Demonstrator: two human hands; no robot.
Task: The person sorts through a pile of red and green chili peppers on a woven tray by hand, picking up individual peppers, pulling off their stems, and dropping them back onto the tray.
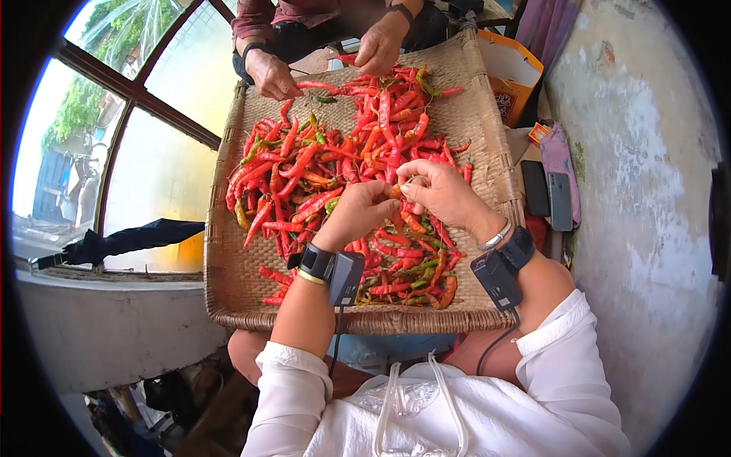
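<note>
Over the middle of the woven tray (228, 282), left hand (358, 212) and right hand (442, 190) pinch one chilli (397, 190) between closed fingertips (light, bendy, thin-skinned); best gripped near the stem end.

Bright daylight from the overexposed window (152, 175) at left, soft shadows, heavy fisheye curvature, black vignetted corners.
</note>
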